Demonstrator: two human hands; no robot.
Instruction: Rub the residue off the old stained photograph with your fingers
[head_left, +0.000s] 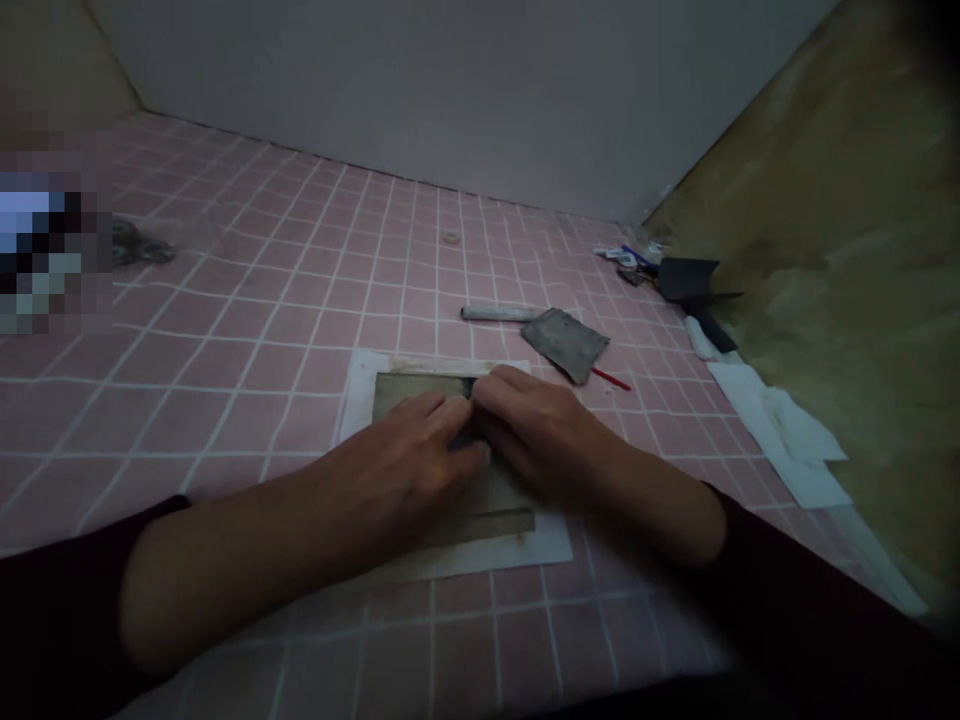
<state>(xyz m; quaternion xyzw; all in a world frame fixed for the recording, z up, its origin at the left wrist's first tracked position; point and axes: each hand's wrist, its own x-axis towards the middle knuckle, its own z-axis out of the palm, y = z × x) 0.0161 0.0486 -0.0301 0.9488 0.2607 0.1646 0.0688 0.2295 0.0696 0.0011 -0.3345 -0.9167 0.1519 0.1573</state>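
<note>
Basically, L hand [401, 465] & R hand [536, 430] curled, fingertips nearly meeting atop olive sheet [420, 396] on white paper [358, 400], grip unclear.

The left sleeve [60, 630] and right sleeve [810, 620] are long and dark, a deep maroon close to black (the dim light hides any weave or seam). The left cuff [154, 520] and right cuff [720, 520] stop partway along the left forearm [240, 560] and right forearm [637, 490], leaving the left hand [397, 470] and right hand [532, 430] bare.
</note>
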